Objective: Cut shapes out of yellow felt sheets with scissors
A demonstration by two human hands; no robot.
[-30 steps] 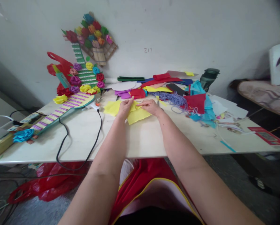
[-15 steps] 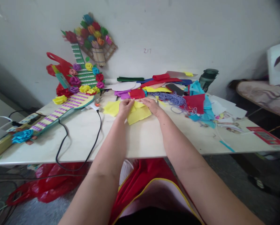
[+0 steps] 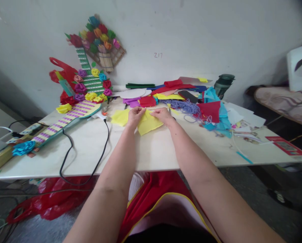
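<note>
- A soft, slightly crinkled yellow crepe-paper sheet [image 3: 151, 124] lies flat on the middle of the pale, smooth tabletop [image 3: 151, 152], toward its far side; its near corner points back at the person.
- The left hand [image 3: 135, 116] rests on the sheet's far left edge; its fingers are curled, with the tips drawn together and pinching the paper.
- The right hand [image 3: 163, 115] sits on the far right edge, close to the left hand; its fingers are bent and nipped shut on the same edge.
- A second, flatter yellow paper piece [image 3: 119, 117] lies just left of the left hand, touching the first sheet.
- Just behind the hands lie a red paper square [image 3: 147, 101], purple paper scraps [image 3: 131, 100] and a white round disc [image 3: 134, 92].
- To the right, a loose tangle of lilac yarn [image 3: 185, 106] spreads beside a red paper triangle [image 3: 211, 110] and crumpled turquoise paper [image 3: 223, 124].
- A dark green ribbed bottle [image 3: 224, 84] stands by the wall.
- To the left, a thin black cable [image 3: 100, 148] loops over the table edge.
- A long paddle-shaped board with purple stripes [image 3: 72, 114] lies slantwise, with rolled paper roses [image 3: 92, 96] of many colours clustered at its far end.
- A slatted stick plaque with paper flowers [image 3: 101, 40] hangs on the wall.
- A glossy red plastic bag [image 3: 52, 199] lies under the table.
</note>
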